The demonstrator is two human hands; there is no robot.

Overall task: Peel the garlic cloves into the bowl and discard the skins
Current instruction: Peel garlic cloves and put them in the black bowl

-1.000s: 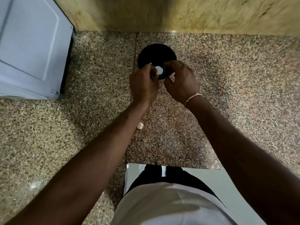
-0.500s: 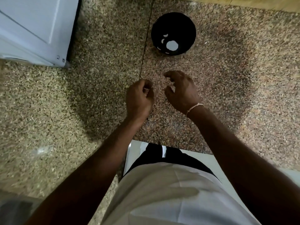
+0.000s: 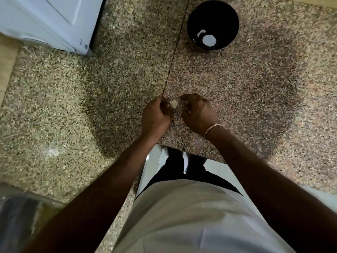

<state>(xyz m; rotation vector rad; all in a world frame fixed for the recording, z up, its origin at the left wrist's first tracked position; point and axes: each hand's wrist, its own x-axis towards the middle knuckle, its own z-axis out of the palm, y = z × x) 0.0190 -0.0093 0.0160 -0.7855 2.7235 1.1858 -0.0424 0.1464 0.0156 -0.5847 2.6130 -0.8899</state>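
At the far left, a white appliance (image 3: 45, 21) stands on the speckled stone desk (image 3: 91, 106), and a blurred clear container (image 3: 16, 221) shows at the lower left corner. A dark seam (image 3: 175, 52) runs down the desk toward your hands.

Your left hand (image 3: 156, 116) is curled, its fingertips pinching a pale garlic clove (image 3: 173, 104) that sticks out toward your other hand, just above the desk near its front edge. Whether the clove has its skin on is too small to tell.

Just beside it, apart from the clove, your right hand (image 3: 197, 113) hovers with fingers loosely curled and the forefinger pointing toward the clove; it holds nothing that I can see. A thin pale bracelet (image 3: 212, 127) sits on that wrist.

Farther back and to the right of the seam, well apart from both hands, the black bowl (image 3: 213, 24) rests on the desk. Inside it lie white pieces (image 3: 209, 40), one round and one or two small curved bits beside it.

Below your hands, your white shirt (image 3: 191, 216) and dark trousers (image 3: 182, 172) fill the lower middle.
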